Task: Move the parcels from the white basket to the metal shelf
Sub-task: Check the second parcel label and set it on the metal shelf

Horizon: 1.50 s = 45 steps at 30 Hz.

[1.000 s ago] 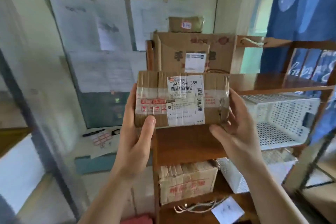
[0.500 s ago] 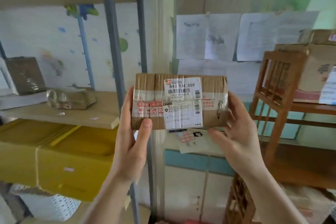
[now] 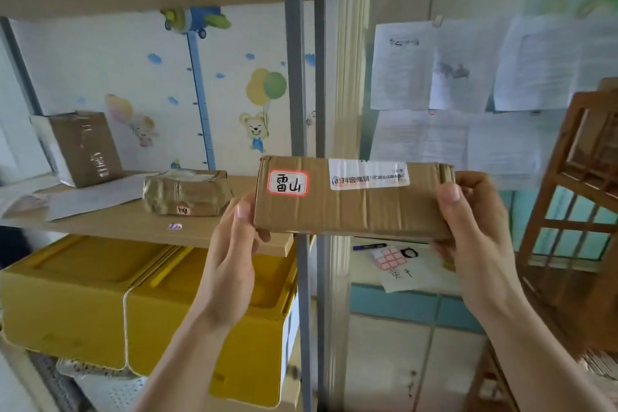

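A flat brown cardboard parcel (image 3: 354,204) with a red-framed sticker and a white label is held level in the air between both hands. My left hand (image 3: 234,264) grips its left end and my right hand (image 3: 468,244) grips its right end. The parcel hovers just right of the metal shelf (image 3: 298,110), level with the wooden board (image 3: 133,227). On that board lie a taped, lumpy parcel (image 3: 187,192) and a leaning brown box (image 3: 83,147). Part of a white basket (image 3: 100,388) shows at the bottom left.
Two yellow boxes (image 3: 150,304) tied with string fill the shelf level below. Grey uprights of the shelf stand in the middle. A brown wooden rack (image 3: 575,184) stands at the right. Papers (image 3: 468,70) hang on the wall, with a marker and sticker sheet (image 3: 388,257) on a ledge.
The view swung left from the wooden rack to the metal shelf. The parcel was tipped over in both hands, so a different face with the red-framed sticker now shows.
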### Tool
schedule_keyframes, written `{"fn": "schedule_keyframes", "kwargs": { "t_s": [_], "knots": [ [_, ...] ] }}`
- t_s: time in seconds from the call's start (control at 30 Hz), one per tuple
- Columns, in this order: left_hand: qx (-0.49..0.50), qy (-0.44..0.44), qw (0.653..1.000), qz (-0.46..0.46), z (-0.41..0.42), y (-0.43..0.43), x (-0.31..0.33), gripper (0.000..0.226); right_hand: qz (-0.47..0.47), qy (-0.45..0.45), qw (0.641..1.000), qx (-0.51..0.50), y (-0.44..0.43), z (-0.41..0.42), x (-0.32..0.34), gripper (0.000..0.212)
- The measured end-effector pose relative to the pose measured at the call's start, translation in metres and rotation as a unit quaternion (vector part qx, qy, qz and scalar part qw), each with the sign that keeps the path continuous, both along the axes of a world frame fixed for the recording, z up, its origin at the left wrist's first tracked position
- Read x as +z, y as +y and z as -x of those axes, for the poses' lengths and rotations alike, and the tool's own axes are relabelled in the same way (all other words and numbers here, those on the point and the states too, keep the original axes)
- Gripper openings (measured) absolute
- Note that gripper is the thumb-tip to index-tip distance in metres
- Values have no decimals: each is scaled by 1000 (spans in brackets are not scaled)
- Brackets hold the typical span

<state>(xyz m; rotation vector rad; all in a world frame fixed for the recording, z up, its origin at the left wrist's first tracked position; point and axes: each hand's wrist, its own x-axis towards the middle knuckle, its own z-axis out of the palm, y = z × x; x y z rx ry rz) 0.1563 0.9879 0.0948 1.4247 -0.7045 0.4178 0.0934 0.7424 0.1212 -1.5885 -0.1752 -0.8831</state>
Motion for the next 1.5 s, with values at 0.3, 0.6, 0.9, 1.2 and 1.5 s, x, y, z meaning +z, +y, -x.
{"fn": "schedule_keyframes", "kwargs": {
  "t_s": [0.3,0.6,0.9,1.2,1.5],
  "knots": [
    [85,-18,994,59,-11,21,-13,30,-3,33,999,42,22,-24,-14,42],
    [200,34,979,22,-55,99,-59,30,18,116,991,59,111,-80,-65,58],
    [161,-28,983,-86,-197,160,-14,46,362,74,923,-110,169,-173,16,72],
    [139,-175,898,-380,-302,150,28,57,617,270,681,-288,212,-214,63,72],
    [130,-251,788,-546,-317,146,-2,63,646,403,605,-231,198,-260,22,60]
  ]
}}
